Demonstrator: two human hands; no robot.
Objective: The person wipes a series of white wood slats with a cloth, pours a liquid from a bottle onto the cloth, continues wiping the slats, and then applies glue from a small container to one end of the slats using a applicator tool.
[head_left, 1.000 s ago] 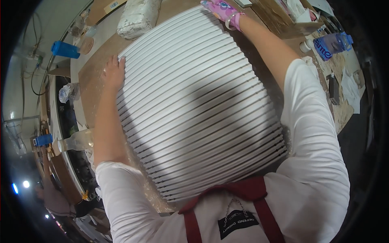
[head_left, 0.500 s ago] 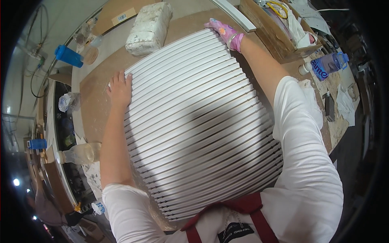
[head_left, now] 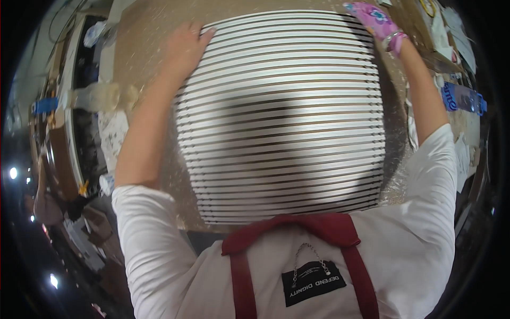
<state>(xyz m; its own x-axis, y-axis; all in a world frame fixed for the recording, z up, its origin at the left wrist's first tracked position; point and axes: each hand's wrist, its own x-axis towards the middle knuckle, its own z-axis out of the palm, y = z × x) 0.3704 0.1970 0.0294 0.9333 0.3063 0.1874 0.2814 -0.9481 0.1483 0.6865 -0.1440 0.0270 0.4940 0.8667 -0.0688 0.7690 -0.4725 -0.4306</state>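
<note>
Centrally, roughly two dozen white strips (head_left: 281, 117) are laid on one brown board (head_left: 143, 32), long axes running nine to three o'clock. Their ends are met equally closely at ten by the left hand (head_left: 185, 49), fingers loosely spread, nothing seen gripped, and towards one by the pink-gloved right hand (head_left: 374, 22), whose grip cannot be told. One clear bottle (head_left: 95, 98) is seen at nine, one blue-labelled bottle (head_left: 461, 98) at three.

Free board (head_left: 151, 34) beyond slats (head_left: 297, 80), box (head_left: 414, 29) blocking far right
</note>
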